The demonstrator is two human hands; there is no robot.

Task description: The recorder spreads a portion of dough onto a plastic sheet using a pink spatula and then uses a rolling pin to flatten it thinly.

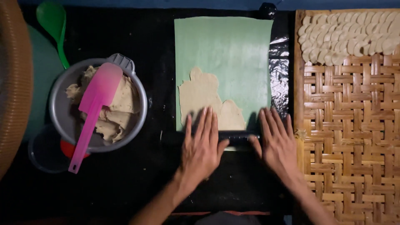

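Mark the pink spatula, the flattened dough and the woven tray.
pink spatula (100,89): head view, on its blade.
flattened dough (200,98): head view, middle of the thin sheet.
woven tray (350,137): head view, bare woven part.

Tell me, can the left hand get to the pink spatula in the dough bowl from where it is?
Probably yes. The left hand lies flat on the green sheet, holding nothing, and only bare black surface separates it from the pink spatula, whose handle sticks out over the grey bowl rim.
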